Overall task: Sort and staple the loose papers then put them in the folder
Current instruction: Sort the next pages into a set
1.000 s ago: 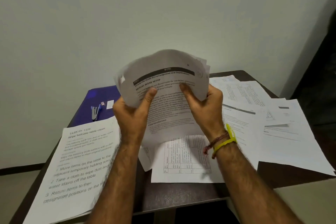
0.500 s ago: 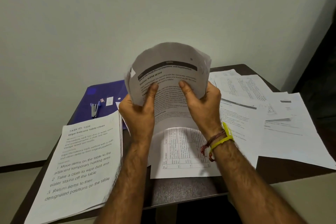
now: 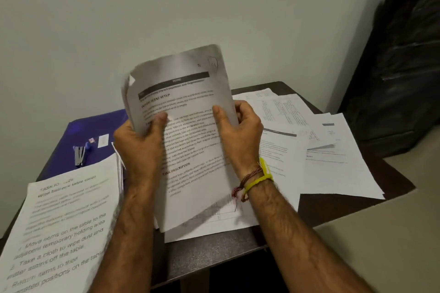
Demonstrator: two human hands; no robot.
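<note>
Straightened since half a second ago: held sheaf of papers (image 3: 188,140) now less bowed at the top, more upright, lower edge hanging just above the sheets on the bench (image 3: 214,254). Both grips in about the same places as before.

Possible trouble from here: slipping of inner sheets out of the sheaf, since only the side edges are pinched and the lower half hangs free. Also possible mixing with the loose papers (image 3: 328,150) spread on the right side of the bench, if lowered without care. Creasing at the upper left corner, already a little folded.

Left hand (image 3: 140,147) raised before the chest, thumb pressed on the printed front, fingers curled behind the left edge, so holding the sheaf. Right hand (image 3: 240,135) at similar height, thumb on the front, fingers wrapped round the right edge, also holding the sheaf. Both forearms rising from below, a yellow band (image 3: 262,177) on the right wrist.

Stapler (image 3: 79,154) lying on the purple folder (image 3: 100,123) at the far left corner, well apart from both hands. Second pile, headed "Wipe balcony table clean" (image 3: 64,228), resting at the near left.
</note>
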